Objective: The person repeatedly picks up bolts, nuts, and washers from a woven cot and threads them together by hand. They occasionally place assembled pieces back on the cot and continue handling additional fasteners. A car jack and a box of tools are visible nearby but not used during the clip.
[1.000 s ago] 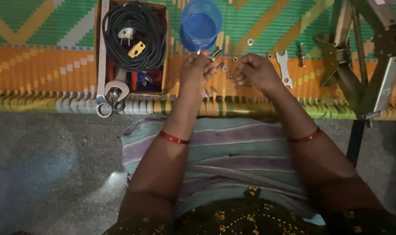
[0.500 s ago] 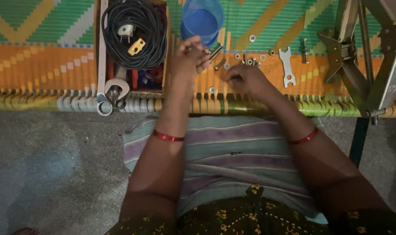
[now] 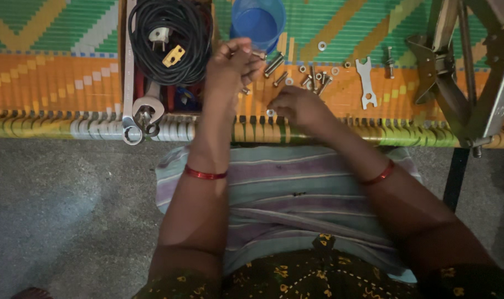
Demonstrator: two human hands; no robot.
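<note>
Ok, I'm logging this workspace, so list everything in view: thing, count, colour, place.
woven mat: one, orange, green and yellow, under everything
cardboard box: one, brown, upper left
coiled cable: one, black, in the box
big wrenches: at least two, silver, box's left edge
cup: one, blue, top centre
bolts and washers: several, silver, mid-mat
flat spanner: one, silver, right of the bolts
metal frame: one, grey, far right
bangles: two, red, one per wrist
left hand: raised below the cup
right hand: by a washer at the mat's edge

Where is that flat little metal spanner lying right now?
In the head view the flat spanner lies on the woven mat, right of the scattered bolts and the right hand, left of the metal frame.
</note>
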